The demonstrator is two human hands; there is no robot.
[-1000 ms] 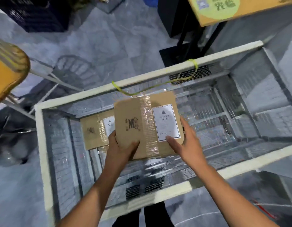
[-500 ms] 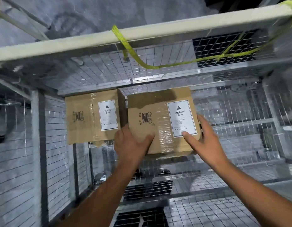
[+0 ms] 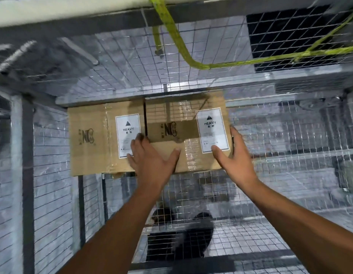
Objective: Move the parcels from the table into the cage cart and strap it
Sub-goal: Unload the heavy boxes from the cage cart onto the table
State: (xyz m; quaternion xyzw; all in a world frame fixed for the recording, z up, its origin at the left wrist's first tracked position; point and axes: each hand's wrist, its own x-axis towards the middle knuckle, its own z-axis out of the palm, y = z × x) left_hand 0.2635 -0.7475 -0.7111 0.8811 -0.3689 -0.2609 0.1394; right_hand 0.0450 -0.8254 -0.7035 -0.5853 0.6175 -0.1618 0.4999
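One parcel gripped; left hand, right hand.

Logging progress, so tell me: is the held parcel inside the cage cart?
Inside: the held parcel is beside the other parcel, between the cart's mesh walls.
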